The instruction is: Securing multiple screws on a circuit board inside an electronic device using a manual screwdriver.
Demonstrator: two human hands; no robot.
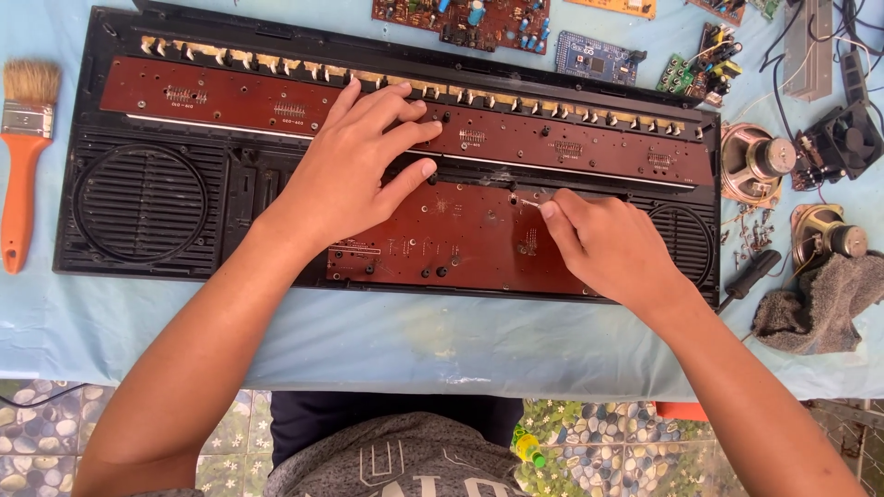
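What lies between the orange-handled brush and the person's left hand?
In the head view, between the brush and the left hand lies the black case, with a round speaker grille and the long brown circuit board.

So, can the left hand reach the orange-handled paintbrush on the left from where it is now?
Probably yes. The left hand rests flat on the brown circuit board and holds nothing. The paintbrush lies in the open on the blue table cover, beside the black casing, with nothing between.
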